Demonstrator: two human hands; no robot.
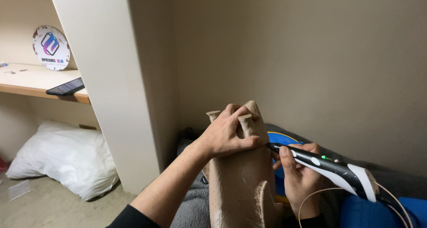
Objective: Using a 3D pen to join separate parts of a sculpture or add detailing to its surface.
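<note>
Left hand (227,137) is spread over the top of a tan figure (242,183), fingers wrapped around two little stubby pegs sticking up from it, thumb pressed against the side. The figure stands upright right under that hand and looks rough, with stringy bits hanging off the lower part near a raised fin shape.

Right hand (300,177) is just to the right of the figure, closed around a black and white pen tool (327,166). The tip of the pen touches the figure right next to the left thumb. There's a small green light on the pen body, and a thin tan strand (311,197) loops out from its back end, below and right of the right hand.

Behind the right hand there's something blue with a yellow edge (280,139), mostly hidden. Under both hands is grey fabric (191,210).

Way off to the left of the left hand: a white pillow (62,157) on the floor, a shelf (31,79) above it with a phone (66,87) and a round sign (50,47).
</note>
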